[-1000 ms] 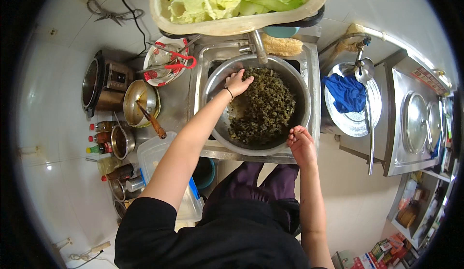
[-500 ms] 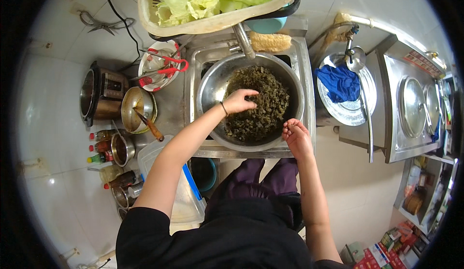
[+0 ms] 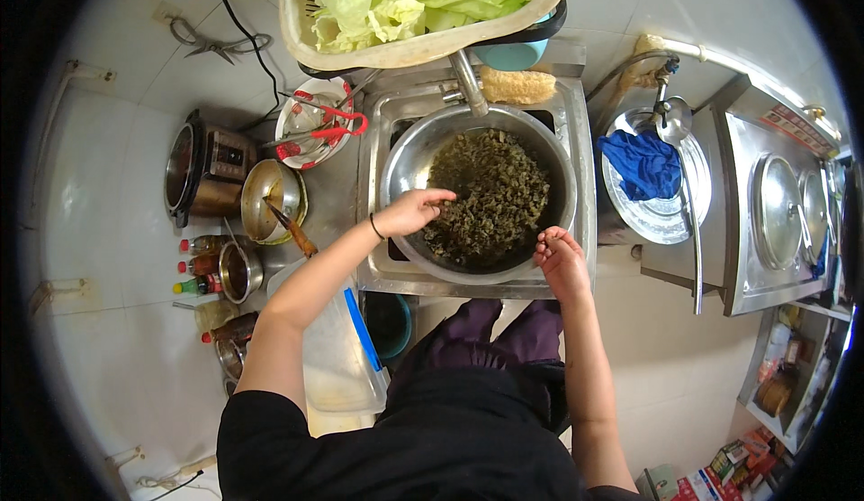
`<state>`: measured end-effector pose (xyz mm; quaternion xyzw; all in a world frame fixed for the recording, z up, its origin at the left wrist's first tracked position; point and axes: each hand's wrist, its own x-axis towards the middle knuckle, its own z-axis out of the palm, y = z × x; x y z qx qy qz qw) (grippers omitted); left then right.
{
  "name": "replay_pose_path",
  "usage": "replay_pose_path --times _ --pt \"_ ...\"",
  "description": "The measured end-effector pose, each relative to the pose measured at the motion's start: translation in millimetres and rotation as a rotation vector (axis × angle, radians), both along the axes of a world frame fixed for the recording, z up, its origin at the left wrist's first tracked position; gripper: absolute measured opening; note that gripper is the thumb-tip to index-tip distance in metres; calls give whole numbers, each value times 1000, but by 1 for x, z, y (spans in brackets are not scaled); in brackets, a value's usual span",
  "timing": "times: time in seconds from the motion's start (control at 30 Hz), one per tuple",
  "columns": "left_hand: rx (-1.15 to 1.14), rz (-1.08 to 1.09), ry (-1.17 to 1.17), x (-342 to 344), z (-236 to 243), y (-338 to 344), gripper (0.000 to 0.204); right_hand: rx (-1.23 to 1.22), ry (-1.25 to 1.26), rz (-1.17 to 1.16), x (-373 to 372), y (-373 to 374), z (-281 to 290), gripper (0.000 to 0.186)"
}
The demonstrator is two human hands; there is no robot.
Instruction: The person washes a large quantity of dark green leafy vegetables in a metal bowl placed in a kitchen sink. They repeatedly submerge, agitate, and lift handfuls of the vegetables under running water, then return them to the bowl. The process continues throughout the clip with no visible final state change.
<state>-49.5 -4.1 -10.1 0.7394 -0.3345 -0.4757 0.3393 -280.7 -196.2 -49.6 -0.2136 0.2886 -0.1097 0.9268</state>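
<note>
A wide steel bowl (image 3: 396, 163) rests in the metal sink and holds a mound of dark, finely chopped greens (image 3: 495, 190) in some liquid. My left hand (image 3: 409, 213), with a dark band at the wrist, reaches over the bowl's left rim. Its fingers are loosely stretched and apart at the edge of the greens. By the lower right rim, my right hand (image 3: 563, 262) is closed with the fingertips pinched together. Whatever may be between those fingertips is too small to make out.
A basket of lettuce leaves (image 3: 423, 6) stands behind the faucet (image 3: 468, 82), beside a loofah (image 3: 517, 85). Left are a pressure cooker (image 3: 211, 168), a pan (image 3: 270, 199) and red-handled tongs (image 3: 337, 127). A blue cloth (image 3: 641, 166) lies on a metal lid at right.
My left hand has drawn back left from over the greens to the bowl's left side. My right hand stays near the lower right rim. The whole view has shifted slightly.
</note>
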Motion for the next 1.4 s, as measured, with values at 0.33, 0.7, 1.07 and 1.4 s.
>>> replay_pose_path --times 0.33,0.7,1.07,1.4 --pt "6 206 167 32 -5 0 24 -13 1 11 1 0 2 5" --pt "62 193 167 18 11 -13 31 -13 8 11 1 0 5 5" --pt "252 -312 -627 -37 -3 -13 19 -17 -1 1 0 1 1 5" --pt "138 -178 -712 -43 -25 -7 6 -19 8 -5 0 1 1 5"
